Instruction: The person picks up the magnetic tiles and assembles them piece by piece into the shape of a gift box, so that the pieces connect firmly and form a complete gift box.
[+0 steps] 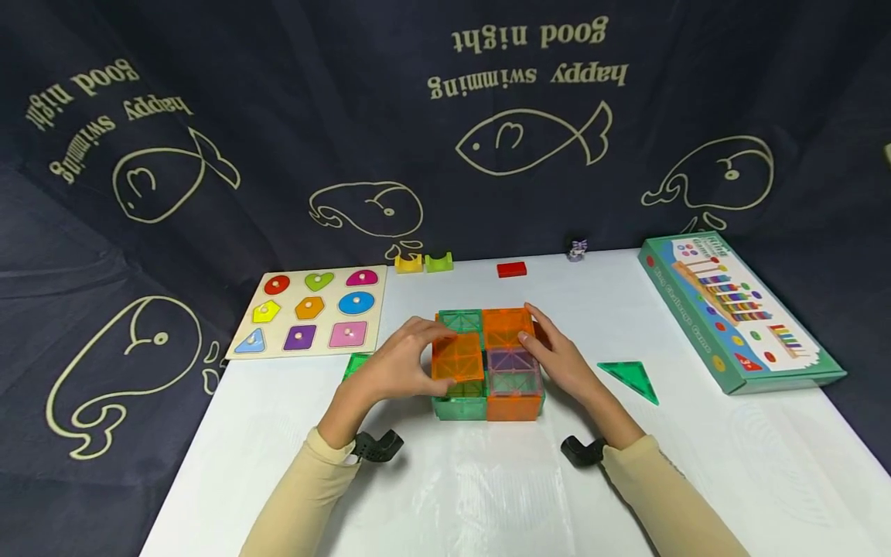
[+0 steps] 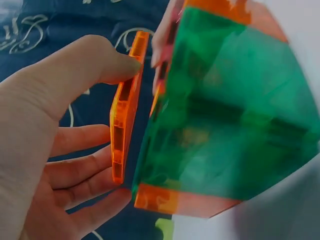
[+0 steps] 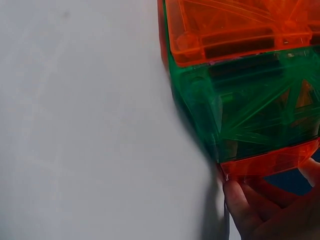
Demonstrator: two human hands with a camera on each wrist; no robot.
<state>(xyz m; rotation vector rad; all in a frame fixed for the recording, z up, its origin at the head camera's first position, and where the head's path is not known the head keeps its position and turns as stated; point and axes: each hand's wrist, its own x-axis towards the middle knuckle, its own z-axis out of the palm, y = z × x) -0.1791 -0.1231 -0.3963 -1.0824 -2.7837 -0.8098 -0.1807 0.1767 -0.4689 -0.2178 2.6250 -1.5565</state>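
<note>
A low box of see-through magnetic tiles, in orange, green and purple, stands on the table between the two hands. My left hand pinches a square orange magnetic tile over the box's left half. In the left wrist view, the thumb sits on one face of this orange tile, its fingers behind the other, with a gap between tile and box. My right hand grips the box's far right corner, thumb on the orange top tile. The right wrist view shows fingertips at the box's orange edge.
A wooden shape puzzle board lies at the back left. Yellow and green blocks, a red block and a small figurine line the back. Green triangle tiles flank the box; a game box lies right.
</note>
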